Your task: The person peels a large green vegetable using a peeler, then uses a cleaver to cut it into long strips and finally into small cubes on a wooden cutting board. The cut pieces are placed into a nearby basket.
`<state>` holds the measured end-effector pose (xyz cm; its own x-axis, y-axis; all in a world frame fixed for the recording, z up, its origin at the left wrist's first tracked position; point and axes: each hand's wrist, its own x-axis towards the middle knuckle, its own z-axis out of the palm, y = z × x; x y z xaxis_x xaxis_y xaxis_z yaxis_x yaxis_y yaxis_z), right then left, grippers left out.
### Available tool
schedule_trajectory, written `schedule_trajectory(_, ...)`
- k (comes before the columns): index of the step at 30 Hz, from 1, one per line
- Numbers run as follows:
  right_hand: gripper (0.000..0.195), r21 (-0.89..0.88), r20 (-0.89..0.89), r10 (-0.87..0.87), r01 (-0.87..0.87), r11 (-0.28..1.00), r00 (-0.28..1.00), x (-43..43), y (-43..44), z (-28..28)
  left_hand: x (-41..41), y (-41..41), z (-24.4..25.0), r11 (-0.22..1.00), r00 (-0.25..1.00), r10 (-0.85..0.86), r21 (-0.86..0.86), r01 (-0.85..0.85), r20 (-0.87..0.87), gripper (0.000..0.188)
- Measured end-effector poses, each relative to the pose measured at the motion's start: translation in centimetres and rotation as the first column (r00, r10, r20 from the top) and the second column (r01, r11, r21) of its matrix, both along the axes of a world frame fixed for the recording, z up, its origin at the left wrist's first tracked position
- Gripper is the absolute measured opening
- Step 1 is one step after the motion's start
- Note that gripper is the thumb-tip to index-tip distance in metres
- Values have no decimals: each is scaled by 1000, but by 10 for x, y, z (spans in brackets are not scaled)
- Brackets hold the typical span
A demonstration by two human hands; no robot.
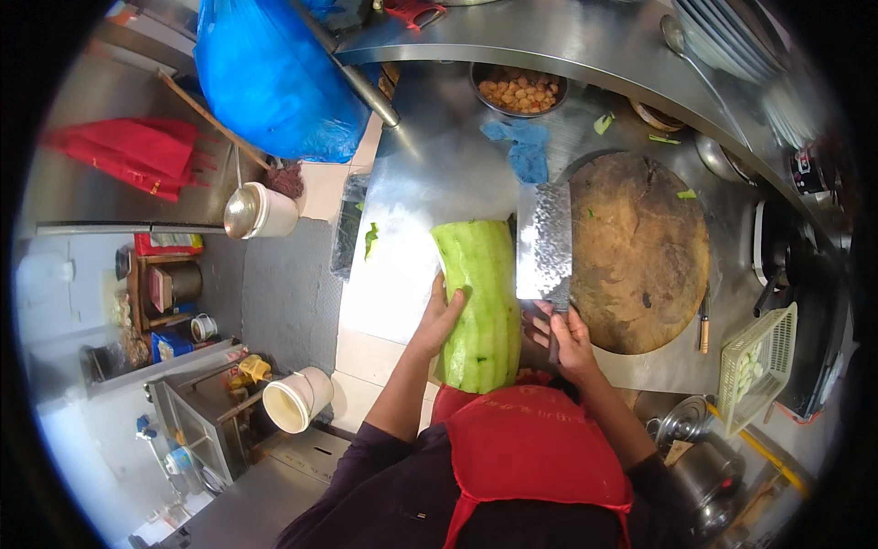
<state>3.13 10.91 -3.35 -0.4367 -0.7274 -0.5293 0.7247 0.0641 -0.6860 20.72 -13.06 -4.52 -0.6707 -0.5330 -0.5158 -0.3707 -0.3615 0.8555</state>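
A large, pale green peeled gourd (479, 309) lies lengthwise over the near edge of the steel worktable (425, 165), its near end close to the red apron. My left hand (442, 312) rests against its left side, thumb on top. In my right hand (566, 336) is the handle of a broad cleaver (544, 240), whose blade points away from me between the gourd and a round wooden chopping block (638, 254). A crumpled blue cloth (527, 147) lies beyond the blade.
A metal bowl of brownish food pieces (519, 93) stands at the back under a steel shelf (583, 51). A knife with a wooden handle (704, 329) and a plastic basket (758, 370) are at the right. A blue plastic bag (274, 82) hangs at the upper left; a white bucket (296, 400) stands lower left.
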Motion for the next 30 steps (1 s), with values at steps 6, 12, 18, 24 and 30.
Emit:
schedule_trajectory(6,37,25,-38,122,-121,992,992,2,-18,5,7,-22,-12,961,994,12,278,17,-105,85)
schedule_trajectory(12,34,-192,25,86,-80,978,996,-19,-12,57,32,-29,-57,775,955,169,631,24,-244,98)
schedule_trajectory(18,33,-282,-97,-175,142,949,980,-48,50,94,-87,1,50,877,962,-70,444,185,-263,113)
schedule_trajectory(24,34,-253,-116,-370,333,909,922,-84,122,100,-194,62,75,820,960,-199,502,274,-200,99)
schedule_trajectory(30,46,-165,-100,-535,516,840,839,-102,165,56,-248,131,124,715,779,-607,-319,622,157,104)
